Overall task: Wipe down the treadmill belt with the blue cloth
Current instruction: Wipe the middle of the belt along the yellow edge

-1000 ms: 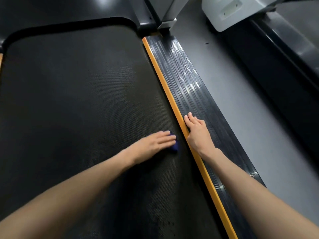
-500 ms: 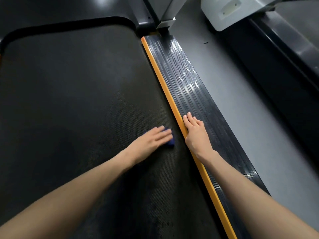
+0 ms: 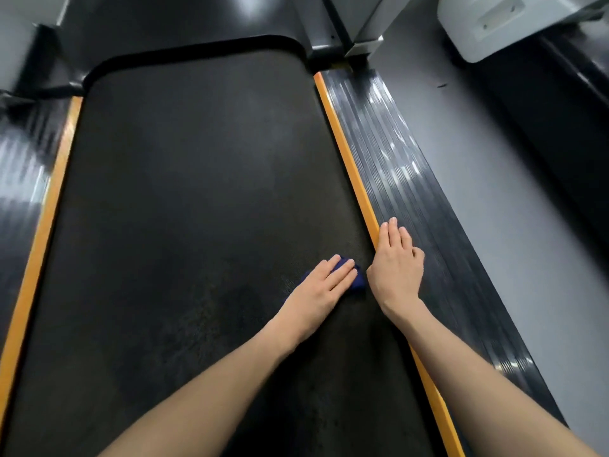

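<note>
The black treadmill belt (image 3: pixel 184 206) fills the middle of the head view. My left hand (image 3: pixel 321 285) lies flat on the belt near its right edge, pressing down on the dark blue cloth (image 3: pixel 456 282), which is mostly hidden under my palm and fingers. My right hand (image 3: pixel 397 263) rests flat, fingers together, across the orange strip (image 3: pixel 349 159) and the ribbed black side rail (image 3: pixel 405 179), holding nothing. The two hands are almost touching.
A second orange strip (image 3: pixel 46 206) and side rail run down the left. Grey floor (image 3: pixel 494 179) lies right of the rail, with a neighbouring machine's white housing (image 3: pixel 501 24) and dark base at the far right. The treadmill's front upright (image 3: pixel 365 31) stands ahead.
My left hand has slid the cloth slightly back along the belt's right edge, and more cloth shows beside my fingers. The view has shifted left, showing the left rail.
</note>
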`<action>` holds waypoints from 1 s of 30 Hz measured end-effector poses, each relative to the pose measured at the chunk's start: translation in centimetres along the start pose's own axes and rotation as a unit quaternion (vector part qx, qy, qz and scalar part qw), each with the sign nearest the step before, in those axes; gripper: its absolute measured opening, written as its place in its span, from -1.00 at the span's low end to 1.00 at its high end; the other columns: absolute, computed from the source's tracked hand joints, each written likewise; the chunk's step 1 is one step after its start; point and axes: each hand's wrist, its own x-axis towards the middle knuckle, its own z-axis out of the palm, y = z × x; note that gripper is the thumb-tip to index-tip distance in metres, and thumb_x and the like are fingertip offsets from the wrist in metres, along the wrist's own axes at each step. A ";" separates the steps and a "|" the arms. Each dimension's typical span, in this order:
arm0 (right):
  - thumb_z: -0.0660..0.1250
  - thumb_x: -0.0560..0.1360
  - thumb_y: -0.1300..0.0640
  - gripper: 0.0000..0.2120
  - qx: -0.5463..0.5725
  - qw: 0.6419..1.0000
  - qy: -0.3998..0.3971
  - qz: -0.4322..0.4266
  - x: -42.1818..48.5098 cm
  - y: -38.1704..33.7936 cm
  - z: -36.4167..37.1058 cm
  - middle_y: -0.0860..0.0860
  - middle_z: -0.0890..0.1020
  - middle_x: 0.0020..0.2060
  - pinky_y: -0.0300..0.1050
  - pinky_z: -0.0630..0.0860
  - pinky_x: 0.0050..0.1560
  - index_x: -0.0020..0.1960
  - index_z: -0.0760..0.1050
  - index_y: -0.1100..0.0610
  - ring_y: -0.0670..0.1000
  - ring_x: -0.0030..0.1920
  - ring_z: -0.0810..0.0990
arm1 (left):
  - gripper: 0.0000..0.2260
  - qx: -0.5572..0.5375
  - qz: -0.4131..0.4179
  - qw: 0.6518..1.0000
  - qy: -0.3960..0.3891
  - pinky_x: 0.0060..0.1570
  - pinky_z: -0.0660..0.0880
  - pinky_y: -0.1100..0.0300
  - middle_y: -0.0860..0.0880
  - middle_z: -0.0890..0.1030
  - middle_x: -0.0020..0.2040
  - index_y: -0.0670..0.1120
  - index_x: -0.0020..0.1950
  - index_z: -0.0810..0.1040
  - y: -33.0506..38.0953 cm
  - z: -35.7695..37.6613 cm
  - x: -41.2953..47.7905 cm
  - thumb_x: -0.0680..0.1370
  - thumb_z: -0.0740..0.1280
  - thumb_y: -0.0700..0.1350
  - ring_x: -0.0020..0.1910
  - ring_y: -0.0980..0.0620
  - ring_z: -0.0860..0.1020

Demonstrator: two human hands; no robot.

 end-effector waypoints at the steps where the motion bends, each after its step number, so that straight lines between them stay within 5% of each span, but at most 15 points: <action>1: 0.21 0.51 0.20 -0.37 0.007 1.000 0.016 -0.005 -0.1 -0.5 0.0 0.10 0.06 0.51 0.02 0.18 0.38 0.51 0.03 0.19 0.09 0.50 0.05 | -0.43 0.006 -0.043 0.999 -0.013 0.32 0.32 0.04 -0.10 0.44 0.36 -0.15 0.36 0.45 -0.2 -0.5 0.0 0.36 0.49 -0.22 0.34 -0.12 0.42; 6: 0.17 0.49 0.34 -0.49 0.152 0.975 0.046 -0.154 -0.8 -4.3 1.0 0.08 0.33 0.42 -0.08 0.21 0.38 0.43 0.28 0.18 0.04 0.43 0.26 | -0.42 -0.103 -0.239 0.965 -0.022 0.45 -0.18 0.09 -0.05 -0.06 0.55 -0.11 0.54 -0.04 -2.2 -2.5 -0.4 0.59 0.15 -0.28 0.52 -0.09 -0.12; 11: 0.07 0.59 0.16 -0.61 0.232 0.961 -0.018 -0.147 -2.3 -8.6 2.1 0.12 0.42 0.27 -0.10 0.33 0.23 0.39 0.30 0.21 0.07 0.20 0.41 | -0.53 -0.418 -0.290 0.856 -0.090 0.43 -0.25 0.14 0.07 -0.11 0.54 -0.03 0.54 -0.10 -4.4 -6.4 -1.8 0.67 -0.01 -0.10 0.50 0.07 -0.21; 13: -0.03 0.61 0.01 -0.53 0.197 0.971 -0.043 -0.129 -2.9 -10.4 3.5 0.17 0.30 0.36 -0.05 0.28 0.29 0.44 0.19 0.22 0.12 0.28 0.32 | -0.55 -0.371 -0.296 0.871 -0.125 0.44 -0.22 0.10 0.02 -0.06 0.55 -0.07 0.54 -0.02 -6.1 -8.1 -4.1 0.66 0.01 -0.13 0.51 0.03 -0.18; 16: 0.17 0.58 0.03 -0.43 0.242 0.966 -0.063 -0.064 -3.2 -12.6 4.6 0.23 0.15 0.42 0.07 0.15 0.41 0.47 0.10 0.28 0.21 0.40 0.13 | -0.58 -0.242 -0.329 0.895 -0.176 0.45 -0.13 0.04 -0.04 0.03 0.54 -0.10 0.52 0.13 -9.6 -9.8 -9.4 0.65 0.06 -0.15 0.52 -0.03 -0.08; 23: 0.12 0.52 0.41 -0.50 0.342 0.938 -0.006 -0.052 -2.1 -15.2 5.9 0.21 0.16 0.47 -0.06 -0.02 0.46 0.45 0.15 0.32 0.18 0.49 0.06 | -0.59 -0.181 -0.535 0.822 -0.078 0.46 0.03 0.02 -0.11 0.18 0.51 -0.14 0.46 0.27 -13.9 -13.3 -20.6 0.60 0.11 -0.25 0.51 -0.07 0.08; 27: 0.13 0.46 0.47 -0.43 0.349 0.885 -0.126 -0.281 -7.2 -21.9 7.6 0.16 0.23 0.45 -0.14 0.07 0.45 0.45 0.21 0.27 0.14 0.46 0.17 | -0.56 -0.165 -0.641 0.743 -0.098 0.36 0.20 0.04 -0.22 0.24 0.45 -0.24 0.45 0.21 -15.5 -12.3 -25.3 0.55 0.11 -0.29 0.43 -0.15 0.22; 30: 0.13 0.44 0.50 -0.35 0.226 0.798 -0.193 -0.525 -11.2 -26.1 8.3 0.08 0.15 0.49 -0.15 -0.02 0.46 0.49 0.15 0.19 0.06 0.50 0.05 | -0.77 -0.121 -0.676 0.722 -0.084 0.15 0.33 0.00 -0.25 0.37 0.23 -0.29 0.16 0.34 -16.3 -11.2 -28.5 0.50 0.14 -0.32 0.21 -0.22 0.38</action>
